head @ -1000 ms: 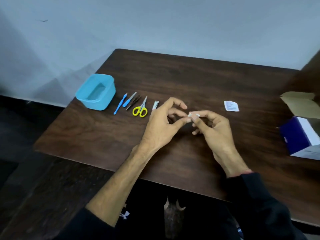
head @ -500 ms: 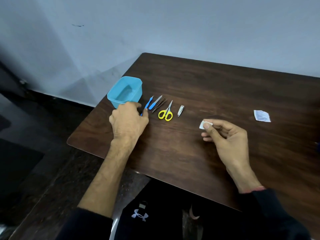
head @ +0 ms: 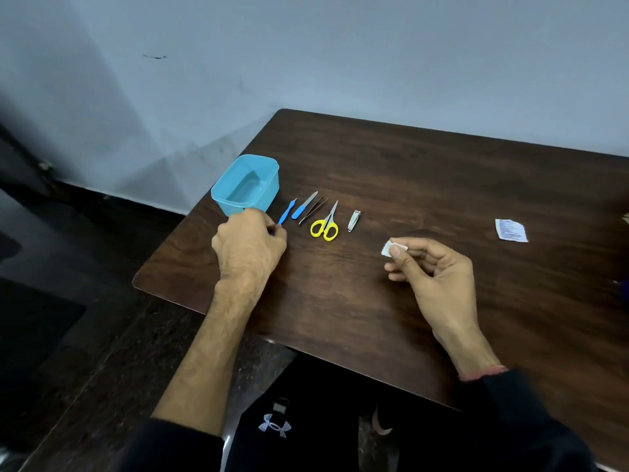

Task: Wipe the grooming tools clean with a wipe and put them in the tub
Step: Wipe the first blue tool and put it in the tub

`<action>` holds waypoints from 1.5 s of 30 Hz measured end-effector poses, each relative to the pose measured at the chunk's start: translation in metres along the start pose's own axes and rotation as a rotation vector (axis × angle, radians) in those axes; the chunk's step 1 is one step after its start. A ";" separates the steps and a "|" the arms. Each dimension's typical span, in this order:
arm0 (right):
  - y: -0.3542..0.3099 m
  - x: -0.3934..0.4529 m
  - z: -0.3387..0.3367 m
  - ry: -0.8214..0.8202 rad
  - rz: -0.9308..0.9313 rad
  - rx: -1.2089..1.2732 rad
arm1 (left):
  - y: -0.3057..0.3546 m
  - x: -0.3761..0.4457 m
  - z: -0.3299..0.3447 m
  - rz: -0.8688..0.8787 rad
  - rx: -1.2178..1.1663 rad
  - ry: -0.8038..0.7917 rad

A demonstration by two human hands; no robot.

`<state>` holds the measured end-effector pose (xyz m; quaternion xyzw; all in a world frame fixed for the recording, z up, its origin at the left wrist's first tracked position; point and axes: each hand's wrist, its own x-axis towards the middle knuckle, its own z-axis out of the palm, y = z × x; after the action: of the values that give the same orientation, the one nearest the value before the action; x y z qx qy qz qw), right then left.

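Note:
A light blue tub (head: 245, 187) stands open at the table's left edge. To its right lie, in a row, a thin blue-handled tool (head: 287, 211), a blue-handled nail file (head: 304, 205), dark tweezers (head: 311, 210), yellow-handled scissors (head: 325, 222) and a small metal nail clipper (head: 354, 220). My left hand (head: 247, 244) sits in front of the tub, its fingers curled at the near end of the thin blue tool, pinching it. My right hand (head: 435, 271) hovers over the table's middle and pinches a small folded white wipe (head: 388, 248) between thumb and forefinger.
A torn white sachet wrapper (head: 510, 230) lies on the dark wooden table (head: 408, 175) at the right. The table's near edge and rounded left corner are close to my left forearm. A pale wall stands behind.
My left hand left the wipe, swung left to the tub and closed onto the near end of the thin blue tool. My right hand keeps the wipe. My view turned left.

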<state>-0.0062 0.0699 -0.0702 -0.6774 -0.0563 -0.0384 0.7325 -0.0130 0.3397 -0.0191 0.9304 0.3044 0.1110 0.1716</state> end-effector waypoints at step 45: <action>0.004 0.133 -0.067 0.305 0.035 0.294 | 0.184 -0.010 0.120 0.625 -0.853 -0.487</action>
<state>0.1284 0.0063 -0.0608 -0.5502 0.0619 -0.1192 0.8241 0.1137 0.1648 -0.0591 0.8233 -0.1047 0.0519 0.5554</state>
